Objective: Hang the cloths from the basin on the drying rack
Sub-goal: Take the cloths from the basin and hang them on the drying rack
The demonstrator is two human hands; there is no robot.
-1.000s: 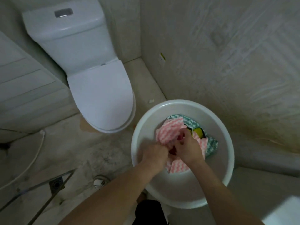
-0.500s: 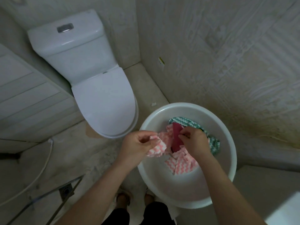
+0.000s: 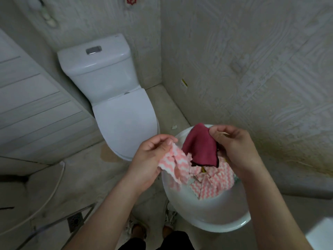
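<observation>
Bathroom floor (image 3: 86, 179): left hand (image 3: 149, 159) grips pink cloth (image 3: 180, 168), right hand (image 3: 236, 147) grips maroon cloth (image 3: 200, 147).

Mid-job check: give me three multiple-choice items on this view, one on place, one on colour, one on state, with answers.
1. Where is the basin?
A. on the toilet lid
B. on the floor, right of the toilet
C. on a shelf

2. What colour is the cloth in the right hand?
A. dark red
B. blue
C. white

3. What is the left hand doing?
A. hanging empty
B. resting on the toilet
C. pinching the pink-and-white cloth

Answers: 1 B, the basin sits on the floor beside the toilet. 2 A, the raised cloth is dark red. 3 C, its fingers are closed on a corner of that cloth.
</observation>
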